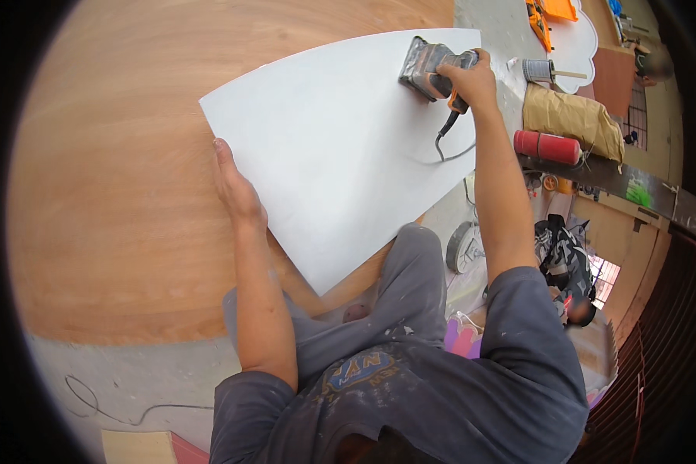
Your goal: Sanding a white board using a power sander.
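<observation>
A white fan-shaped board (pixel 317 147) with a curved far edge lies tilted across my lap and the wooden sheet. My right hand (pixel 472 80) is closed around an electric sander (pixel 429 68), whose dusty square pad rests on the board near its far right corner. From the sander's orange-and-black rear end, a dark cord (pixel 445 133) hangs over the board. Against the board's left edge, my left hand (pixel 238 188) holds it. The thumb side shows, while the other fingers are mostly hidden at the edge.
A large wooden sheet (pixel 108 193) spreads to the left. To the right are a paint can (pixel 537 70), a brown paper sack (pixel 572 116), a red cylinder (pixel 547 147) and a round white fan-like thing (pixel 464 247). Other people (pixel 568 263) are at the right. A cable (pixel 143 414) lies lower left.
</observation>
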The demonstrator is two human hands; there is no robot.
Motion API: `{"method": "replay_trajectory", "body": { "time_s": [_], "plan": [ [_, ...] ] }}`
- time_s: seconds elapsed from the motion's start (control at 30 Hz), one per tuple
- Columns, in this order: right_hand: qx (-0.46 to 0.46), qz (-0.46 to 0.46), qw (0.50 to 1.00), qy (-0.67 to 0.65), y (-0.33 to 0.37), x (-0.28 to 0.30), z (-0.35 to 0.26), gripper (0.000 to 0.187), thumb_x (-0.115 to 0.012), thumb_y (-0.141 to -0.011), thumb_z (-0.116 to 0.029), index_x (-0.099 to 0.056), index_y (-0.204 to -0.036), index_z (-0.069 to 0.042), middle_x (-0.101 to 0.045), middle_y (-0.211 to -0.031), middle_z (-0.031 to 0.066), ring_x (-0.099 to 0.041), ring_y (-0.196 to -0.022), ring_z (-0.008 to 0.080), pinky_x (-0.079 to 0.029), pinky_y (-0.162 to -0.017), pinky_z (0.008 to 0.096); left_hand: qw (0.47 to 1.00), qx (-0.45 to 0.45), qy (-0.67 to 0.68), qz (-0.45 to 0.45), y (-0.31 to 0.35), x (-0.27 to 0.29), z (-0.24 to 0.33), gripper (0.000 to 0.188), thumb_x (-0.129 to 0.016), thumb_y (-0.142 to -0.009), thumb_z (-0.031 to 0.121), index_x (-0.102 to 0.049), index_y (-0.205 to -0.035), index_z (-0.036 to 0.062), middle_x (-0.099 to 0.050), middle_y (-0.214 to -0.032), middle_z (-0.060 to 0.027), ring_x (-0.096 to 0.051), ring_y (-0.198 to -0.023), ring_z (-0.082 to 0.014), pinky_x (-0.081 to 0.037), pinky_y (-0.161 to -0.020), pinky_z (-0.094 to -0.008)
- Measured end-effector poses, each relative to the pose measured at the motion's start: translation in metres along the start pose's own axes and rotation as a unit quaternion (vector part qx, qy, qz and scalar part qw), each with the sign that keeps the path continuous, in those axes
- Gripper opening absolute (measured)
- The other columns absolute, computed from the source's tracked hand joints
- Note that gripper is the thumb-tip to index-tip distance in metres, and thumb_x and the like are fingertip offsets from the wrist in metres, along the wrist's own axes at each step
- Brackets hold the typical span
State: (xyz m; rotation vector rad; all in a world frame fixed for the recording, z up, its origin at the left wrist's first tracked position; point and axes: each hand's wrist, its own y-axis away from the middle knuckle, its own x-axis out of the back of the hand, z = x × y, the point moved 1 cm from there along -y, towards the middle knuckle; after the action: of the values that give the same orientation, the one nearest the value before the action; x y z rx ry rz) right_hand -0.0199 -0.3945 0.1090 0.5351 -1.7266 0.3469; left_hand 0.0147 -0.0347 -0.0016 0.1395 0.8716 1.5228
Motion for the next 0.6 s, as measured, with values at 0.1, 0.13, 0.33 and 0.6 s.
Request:
{"method": "replay_trajectory", "body": {
  "time_s": [0.1, 0.13, 0.33, 0.6],
  "plan": [
    [0.047, -0.022, 0.999, 0.011, 0.036, -0.011, -0.011, 0.089, -0.078, -0.063, -0.033, -0.041, -0.14, -0.007, -0.053, -0.12, 0.0309, -0.066, -0.096, 0.04, -0.056, -0.084, 0.0409, 0.999, 0.004, -0.024, 0.021, 0.0, 0.014, -0.013, 0.059, -0.04, -0.105, 0.045, -0.044, -0.133, -0.0066, -0.051, -0.135, -0.0204, -0.052, -0.123, -0.0264, -0.042, -0.104, -0.0357],
    [0.088, -0.03, 0.995, 0.027, 0.051, -0.013, -0.021, 0.087, -0.076, -0.064, -0.032, -0.042, -0.14, -0.008, -0.052, -0.12, 0.0306, -0.065, -0.095, 0.0413, -0.056, -0.085, 0.042, 1.0, 0.006, -0.025, 0.017, 0.003, 0.012, -0.012, 0.059, -0.04, -0.105, 0.045, -0.044, -0.133, -0.0066, -0.051, -0.135, -0.0204, -0.052, -0.123, -0.0264, -0.042, -0.104, -0.0357],
    [0.168, -0.053, 0.983, 0.043, 0.11, -0.016, -0.062, 0.079, -0.075, -0.066, -0.032, -0.045, -0.137, -0.012, -0.05, -0.114, 0.0279, -0.064, -0.094, 0.0436, -0.055, -0.084, 0.0449, 0.999, -0.027, -0.044, 0.007, 0.003, 0.013, -0.011, 0.06, -0.043, -0.104, 0.046, -0.043, -0.132, -0.0074, -0.053, -0.131, -0.0203, -0.053, -0.12, -0.026, -0.044, -0.101, -0.0359],
    [0.183, -0.076, 0.979, 0.047, 0.08, -0.009, -0.058, 0.072, -0.078, -0.066, -0.027, -0.05, -0.132, -0.019, -0.05, -0.113, 0.0245, -0.064, -0.094, 0.0396, -0.056, -0.081, 0.0436, 0.999, -0.009, -0.039, 0.007, 0.007, 0.011, -0.009, 0.058, -0.044, -0.104, 0.045, -0.044, -0.131, -0.0069, -0.056, -0.126, -0.0182, -0.056, -0.114, -0.0237, -0.045, -0.099, -0.0345]
  ]
}}
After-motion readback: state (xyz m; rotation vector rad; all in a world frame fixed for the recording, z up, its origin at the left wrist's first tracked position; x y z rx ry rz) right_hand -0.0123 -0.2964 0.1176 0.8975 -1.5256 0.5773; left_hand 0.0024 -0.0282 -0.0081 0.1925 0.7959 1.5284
